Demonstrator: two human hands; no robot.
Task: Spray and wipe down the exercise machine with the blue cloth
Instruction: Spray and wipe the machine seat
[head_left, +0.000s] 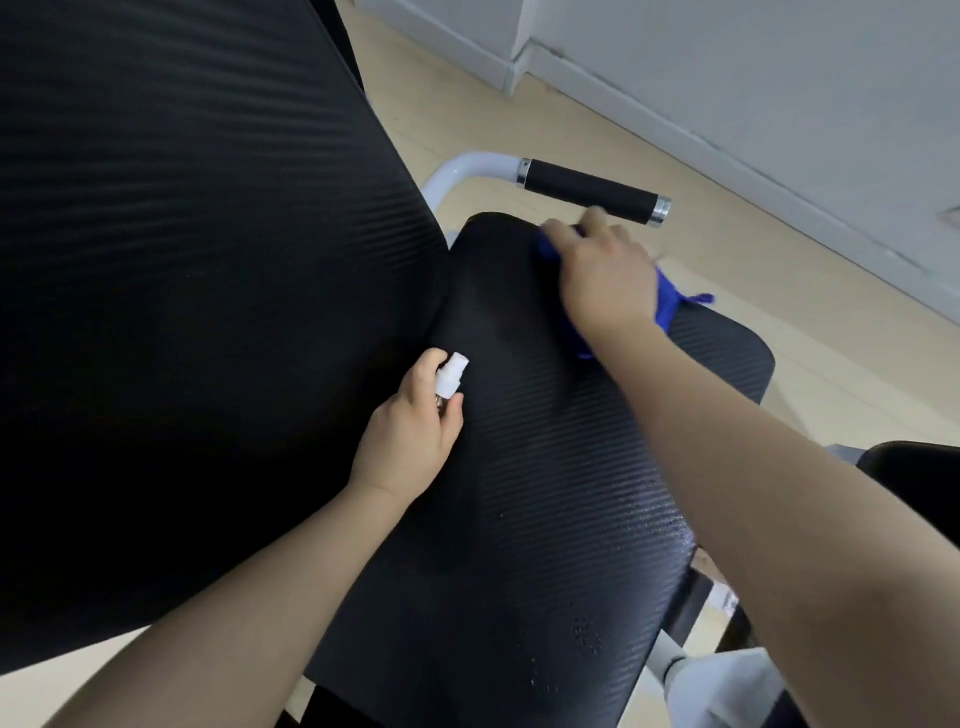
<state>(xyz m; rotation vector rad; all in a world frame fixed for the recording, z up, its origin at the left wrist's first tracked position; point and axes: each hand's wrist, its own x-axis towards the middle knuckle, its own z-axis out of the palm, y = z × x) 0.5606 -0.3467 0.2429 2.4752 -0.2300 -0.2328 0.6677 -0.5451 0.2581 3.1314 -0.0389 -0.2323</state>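
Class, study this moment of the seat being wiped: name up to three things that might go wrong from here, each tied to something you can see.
1. Spray droplets sit on the near end of the seat pad, while the right hand presses the blue cloth at the far end; they may be missed.
2. The left hand grips the spray bottle with its nozzle toward the pad; a stray squeeze could re-wet it.
3. The wiping hand is near the black handle grip and might knock it.
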